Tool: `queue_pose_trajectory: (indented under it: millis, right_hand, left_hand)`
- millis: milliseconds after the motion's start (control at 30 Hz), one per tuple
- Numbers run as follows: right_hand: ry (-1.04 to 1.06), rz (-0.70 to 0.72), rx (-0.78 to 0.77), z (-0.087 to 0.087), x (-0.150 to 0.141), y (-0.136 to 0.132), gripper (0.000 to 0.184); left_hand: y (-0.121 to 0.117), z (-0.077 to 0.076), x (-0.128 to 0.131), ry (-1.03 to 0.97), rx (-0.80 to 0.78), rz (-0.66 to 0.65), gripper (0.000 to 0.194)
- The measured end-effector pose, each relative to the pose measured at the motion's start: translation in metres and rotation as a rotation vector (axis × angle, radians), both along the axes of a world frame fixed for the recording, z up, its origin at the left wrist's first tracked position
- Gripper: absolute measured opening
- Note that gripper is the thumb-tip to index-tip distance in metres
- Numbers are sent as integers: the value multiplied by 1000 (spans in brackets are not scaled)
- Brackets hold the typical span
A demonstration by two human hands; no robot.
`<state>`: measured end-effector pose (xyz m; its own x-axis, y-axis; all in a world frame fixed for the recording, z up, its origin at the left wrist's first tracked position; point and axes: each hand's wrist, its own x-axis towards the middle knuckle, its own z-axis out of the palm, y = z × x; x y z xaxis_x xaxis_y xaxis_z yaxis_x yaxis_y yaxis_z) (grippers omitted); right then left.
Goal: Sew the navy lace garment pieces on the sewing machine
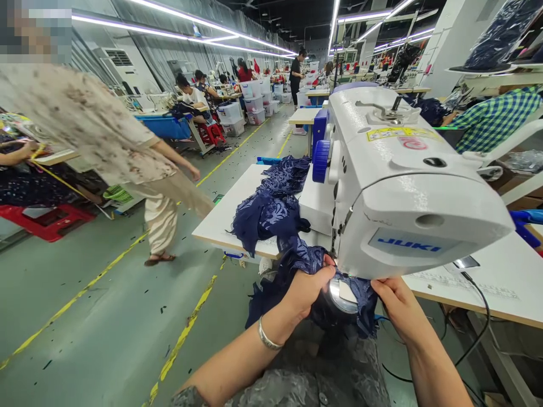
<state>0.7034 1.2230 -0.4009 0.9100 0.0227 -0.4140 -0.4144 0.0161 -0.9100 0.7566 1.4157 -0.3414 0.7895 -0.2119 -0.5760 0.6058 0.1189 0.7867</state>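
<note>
View: head camera, looking forward and down over the wearer's arms.
Fabric: dark navy, lace-patterned cloth [275, 212], heaped on the white rectangular tabletop [231, 226] left of the machine, trailing over the near edge and onto the bed below the needle head.
Machine: white, blue-lettered sewing machine head [424, 192] overhanging the cloth; needle area hidden from where I stand.
Bed: shiny, rounded metal machine bed [343, 297], cloth on both sides of it. Narrow form probably lets the cloth hang around it rather than bunch up.
Heap: bulk probably rests on the tabletop to take weight off the section at the bed.
Left hand: bare hand [309, 287] with a silver bangle [267, 334] at the wrist, just left of the bed; thumb and forefinger closed, pinching the cloth; remaining fingers partly hidden.
Right hand: bare hand [396, 299] at the cloth's right edge; thumb and forefinger pressed together on a small margin, other fingers curled.
Spacing: hands on opposite sides of the bed, presumably to hold the cloth flat between them; actual tension cannot be told.
Aisle: person in a pale patterned shirt [85, 124], mid-stride, well apart from the work.
</note>
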Motion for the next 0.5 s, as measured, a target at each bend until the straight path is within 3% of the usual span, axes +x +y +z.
queue_pose_trajectory:
  millis: [167, 333, 500]
  right_hand:
    - [2, -25, -35, 5, 1, 3, 69]
    - [12, -16, -52, 2, 0, 1, 69]
    - [16, -10, -97, -1, -2, -1, 67]
  left_hand:
    - [-1, 2, 0, 27, -9, 17, 2]
    - [-2, 3, 2, 42, 22, 14, 31]
    - [0, 4, 8, 53, 45, -40, 36]
